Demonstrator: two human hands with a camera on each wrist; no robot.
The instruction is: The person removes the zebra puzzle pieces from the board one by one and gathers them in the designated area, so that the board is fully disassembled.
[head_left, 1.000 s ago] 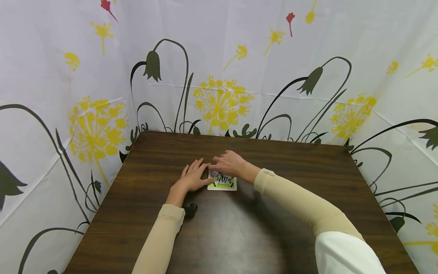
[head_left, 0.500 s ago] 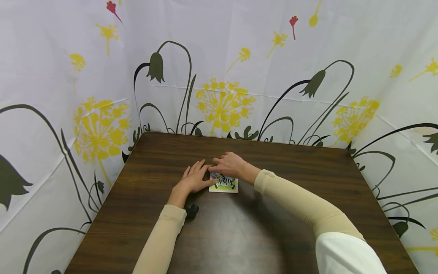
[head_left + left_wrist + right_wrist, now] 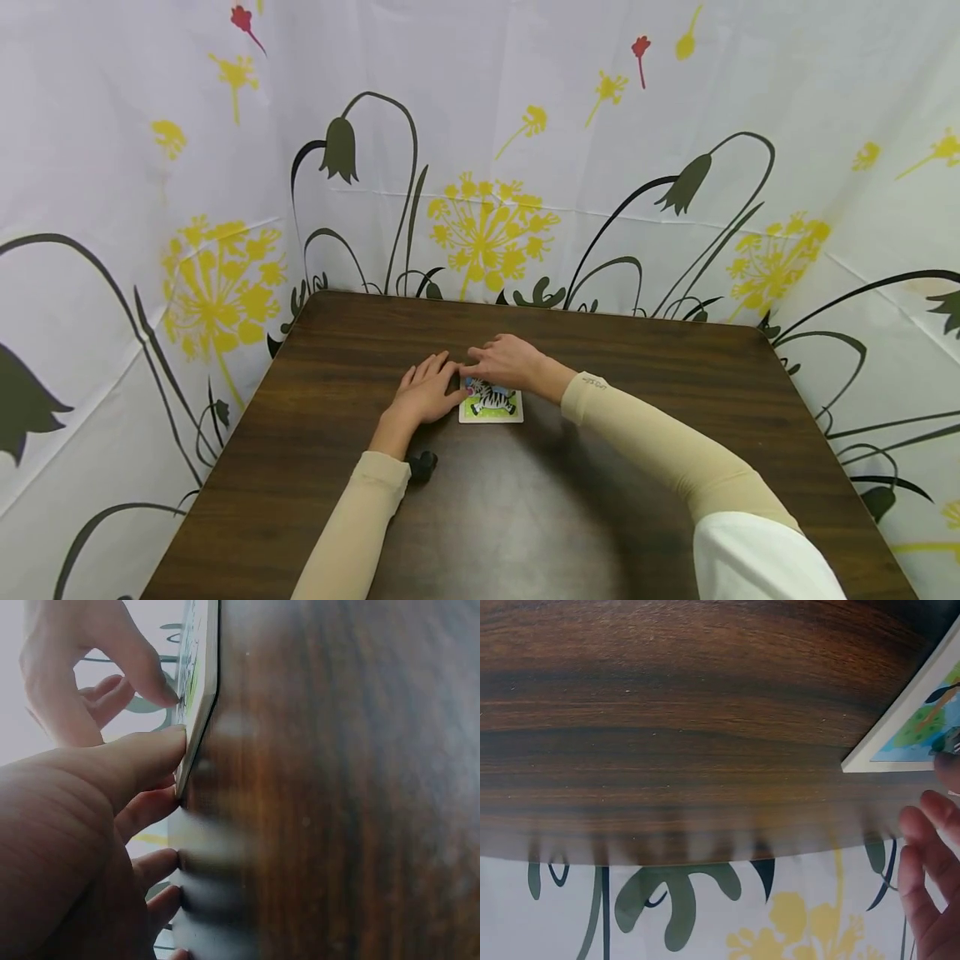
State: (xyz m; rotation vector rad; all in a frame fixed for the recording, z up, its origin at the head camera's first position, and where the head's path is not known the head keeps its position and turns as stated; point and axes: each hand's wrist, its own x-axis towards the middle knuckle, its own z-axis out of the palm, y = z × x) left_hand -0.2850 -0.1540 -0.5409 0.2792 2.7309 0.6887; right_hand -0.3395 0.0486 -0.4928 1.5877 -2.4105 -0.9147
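Observation:
A small square zebra picture board [image 3: 495, 408] with a pale border lies flat on the dark wooden table [image 3: 495, 517]. At its left edge is my left hand [image 3: 425, 396], fingers stretched out over the table. In the left wrist view the thumb [image 3: 154, 757] rests on the rim of the board [image 3: 208, 682]. My right hand [image 3: 510, 362] reaches across the board's far part and covers it. One of its fingertips touches the picture near the upper left corner, while the other fingers are loosely bent beyond the edge. The right wrist view shows only the board's corner [image 3: 900, 746] and part of that hand [image 3: 930, 862].
A black object [image 3: 423, 467] is at my left wrist, beside the sleeve. White curtains [image 3: 480, 125] with printed flowers hang behind the table's back edge and along both sides.
Both hands keep almost the same places on the board. The view has shifted slightly, so table and hands appear a little lower in the frame.

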